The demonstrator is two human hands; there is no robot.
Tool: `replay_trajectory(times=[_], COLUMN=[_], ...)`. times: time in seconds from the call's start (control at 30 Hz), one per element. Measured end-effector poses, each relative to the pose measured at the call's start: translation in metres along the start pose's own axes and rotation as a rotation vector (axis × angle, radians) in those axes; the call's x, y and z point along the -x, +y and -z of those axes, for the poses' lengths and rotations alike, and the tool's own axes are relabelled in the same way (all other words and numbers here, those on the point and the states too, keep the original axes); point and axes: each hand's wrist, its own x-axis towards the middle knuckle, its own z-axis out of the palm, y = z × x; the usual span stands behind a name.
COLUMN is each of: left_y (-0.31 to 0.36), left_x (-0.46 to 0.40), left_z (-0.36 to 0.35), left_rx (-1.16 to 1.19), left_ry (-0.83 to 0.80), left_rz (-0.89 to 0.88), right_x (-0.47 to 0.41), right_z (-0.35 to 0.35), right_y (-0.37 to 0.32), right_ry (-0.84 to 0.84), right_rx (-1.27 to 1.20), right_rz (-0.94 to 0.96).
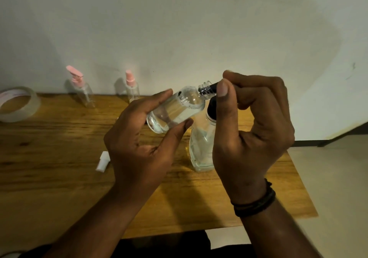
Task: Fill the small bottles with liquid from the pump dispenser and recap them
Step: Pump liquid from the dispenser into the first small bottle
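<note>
Both my hands work above the table: my left hand grips a small clear bottle, tilted, while my right hand pinches a black nozzle at its threaded neck. Below stands the pump dispenser.

Single view, head-worn, wide-angle. Looks forward and steeply down from the person's own eye line. Both forearms enter from the bottom edge; hands fill the centre, very close to the lens. Wooden tabletop spreads below and left, its right edge in shot with pale floor beyond. Far side ends at a plain wall, which takes the upper half. Straight lines bow toward the frame edges.
</note>
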Motion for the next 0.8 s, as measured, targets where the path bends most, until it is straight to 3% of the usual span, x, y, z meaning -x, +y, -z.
replay_trajectory(times=[0.8], left_y=[0.0008], left_x=[0.0005], left_z=[-0.0003], left_rx=[-0.020], left_ry=[-0.001], left_rz=[0.014], right_x=[-0.0004], right_z=[-0.0003], right_y=[0.0019], right_ry=[-0.006], right_rx=[0.021], right_rz=[-0.067])
